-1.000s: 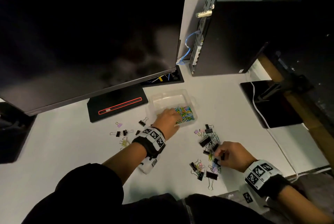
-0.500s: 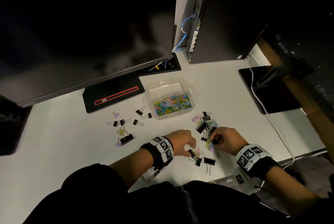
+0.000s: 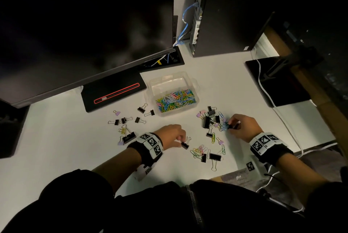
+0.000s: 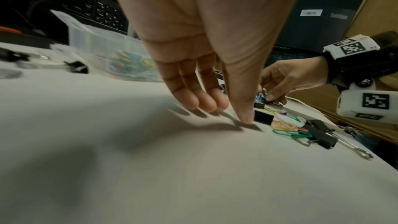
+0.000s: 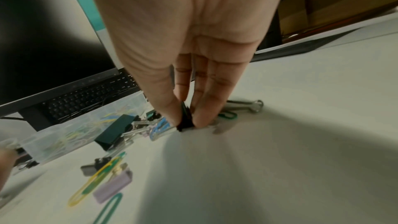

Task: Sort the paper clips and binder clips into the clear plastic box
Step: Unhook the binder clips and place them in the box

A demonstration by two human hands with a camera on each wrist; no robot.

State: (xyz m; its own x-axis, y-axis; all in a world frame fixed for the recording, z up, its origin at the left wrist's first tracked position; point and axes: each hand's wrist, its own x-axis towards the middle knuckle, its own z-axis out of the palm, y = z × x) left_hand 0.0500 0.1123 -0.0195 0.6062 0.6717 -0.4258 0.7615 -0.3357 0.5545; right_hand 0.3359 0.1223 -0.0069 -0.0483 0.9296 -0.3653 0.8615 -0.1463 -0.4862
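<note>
The clear plastic box [image 3: 195,84] stands mid-table with coloured paper clips [image 3: 176,99] heaped in its near half. My left hand [image 3: 183,142] is low over the table in front of it, and thumb and forefinger pinch a small black binder clip [image 3: 185,145]; in the left wrist view the thumb tip presses beside that clip [image 4: 263,117]. My right hand [image 3: 231,125] pinches another small black binder clip [image 5: 184,123] at the edge of a mixed pile [image 3: 211,119]. More paper and binder clips [image 3: 207,154] lie between my hands.
Several binder clips [image 3: 128,123] are scattered left of the box. A monitor [image 3: 84,25] on its stand base [image 3: 113,93] fills the back left, and a PC tower [image 3: 231,16] the back. A black pad [image 3: 278,82] and white cable [image 3: 282,118] lie right.
My left hand left the box, came back to the near clips and drew a black binder clip leftward. The right hand stayed at the mixed pile. The head view tilted down.
</note>
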